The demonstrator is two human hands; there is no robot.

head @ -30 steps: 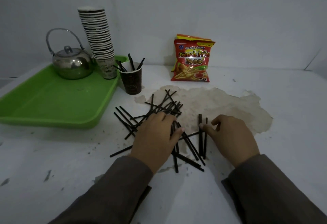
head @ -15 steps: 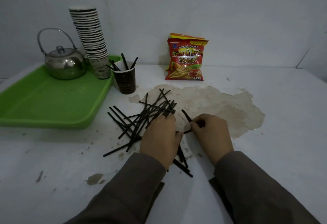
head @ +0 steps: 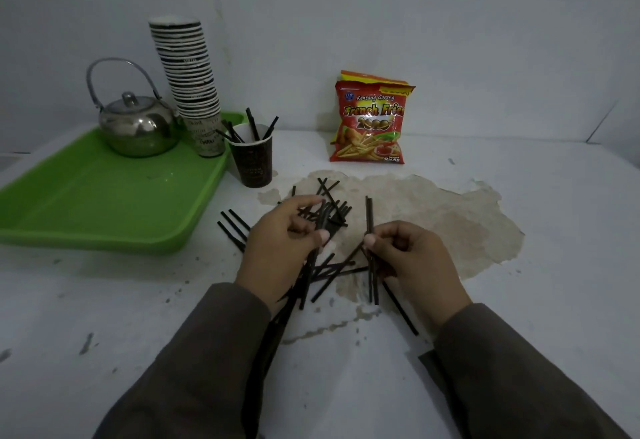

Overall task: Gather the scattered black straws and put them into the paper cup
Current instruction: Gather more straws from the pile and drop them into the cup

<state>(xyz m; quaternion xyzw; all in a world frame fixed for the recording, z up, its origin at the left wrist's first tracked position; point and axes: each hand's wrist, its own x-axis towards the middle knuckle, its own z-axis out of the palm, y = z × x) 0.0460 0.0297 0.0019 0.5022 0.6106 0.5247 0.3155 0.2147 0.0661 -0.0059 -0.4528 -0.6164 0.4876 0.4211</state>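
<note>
Straws lie between my hands on the surface; my left hand grips a bundle, my right hand pinches two — both point toward the cup, far-left, nearer my left.

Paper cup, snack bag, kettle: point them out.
paper cup (head: 252, 164), head view, dark outer wall.
snack bag (head: 370, 126), head view, printed front.
kettle (head: 138, 126), head view, shiny round body.
</note>
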